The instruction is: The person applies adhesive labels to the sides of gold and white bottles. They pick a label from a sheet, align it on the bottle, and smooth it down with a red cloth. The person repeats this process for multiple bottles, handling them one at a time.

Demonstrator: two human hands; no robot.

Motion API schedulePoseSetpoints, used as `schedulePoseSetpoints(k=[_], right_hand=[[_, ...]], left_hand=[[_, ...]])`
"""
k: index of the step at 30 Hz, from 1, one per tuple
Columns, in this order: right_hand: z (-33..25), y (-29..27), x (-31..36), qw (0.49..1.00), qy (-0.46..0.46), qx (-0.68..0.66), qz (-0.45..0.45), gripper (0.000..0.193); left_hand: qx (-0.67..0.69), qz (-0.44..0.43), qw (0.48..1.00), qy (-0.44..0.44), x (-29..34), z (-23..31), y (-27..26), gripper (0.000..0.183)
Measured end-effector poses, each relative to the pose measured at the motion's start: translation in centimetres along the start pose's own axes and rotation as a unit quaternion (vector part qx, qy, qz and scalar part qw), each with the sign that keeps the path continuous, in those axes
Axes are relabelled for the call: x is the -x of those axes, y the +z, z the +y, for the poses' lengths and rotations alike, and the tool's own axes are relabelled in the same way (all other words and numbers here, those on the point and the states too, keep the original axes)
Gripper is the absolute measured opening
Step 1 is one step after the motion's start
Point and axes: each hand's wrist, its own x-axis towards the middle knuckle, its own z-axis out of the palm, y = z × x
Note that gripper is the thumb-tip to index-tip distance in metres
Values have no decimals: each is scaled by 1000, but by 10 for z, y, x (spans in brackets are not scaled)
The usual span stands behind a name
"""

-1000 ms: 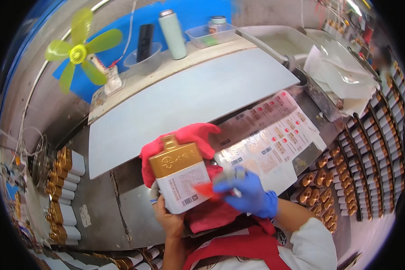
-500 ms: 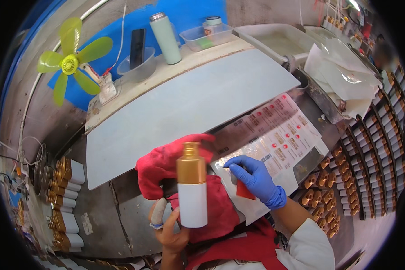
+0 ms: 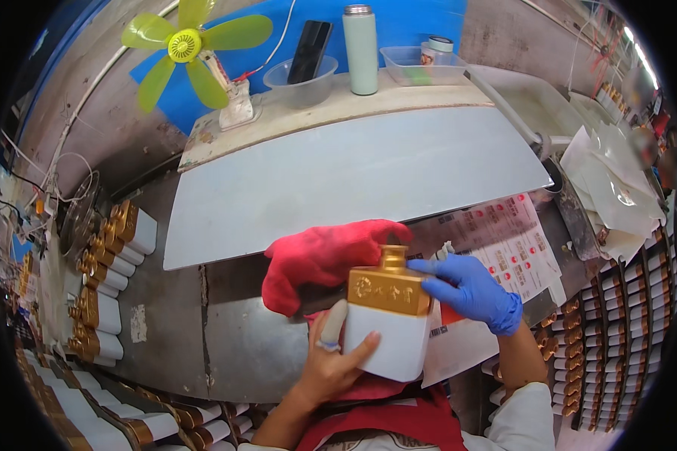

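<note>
My left hand, with a pale cover on one finger, grips a flat-sided bottle. The bottle has a white body and a gold shoulder and neck, and it stands slightly tilted with its broad face toward me. My right hand, in a blue glove, is at the bottle's upper right, its fingers by the gold shoulder. An orange-red flat piece shows beneath the gloved fingers, which are curled over it. Behind the bottle lies a bunched red cloth. A printed sheet of labels lies right of the bottle.
A pale board spans the bench. On the shelf behind are a yellow-green fan, a phone in a plastic tub and a green flask. Rows of gold-topped bottles stand left and right.
The bottle has turned from its narrow side to its broad face. My gloved right hand has come up against its gold shoulder. The whole view has shifted.
</note>
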Motion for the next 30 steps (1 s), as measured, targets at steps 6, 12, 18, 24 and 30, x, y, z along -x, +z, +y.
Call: schedulePoseSetpoints(k=[6, 12, 18, 24, 30], right_hand=[[-19, 17, -35, 987, -135, 82, 22, 43], [-21, 61, -7, 971, -85, -5, 224, 33], [14, 62, 61, 961, 74, -244, 107, 30], [115, -29, 115, 889, 252, -222, 311, 27], [227, -137, 120, 881, 229, 26, 413, 29]], left_hand=[[-203, 59, 977, -10, 19, 5, -14, 45], [-212, 73, 974, -34, 14, 6, -8, 50], [-208, 52, 976, -34, 16, -2, -16, 49], [-198, 58, 978, -29, 17, -2, -14, 53], [-188, 58, 980, -34, 18, -4, -10, 58]])
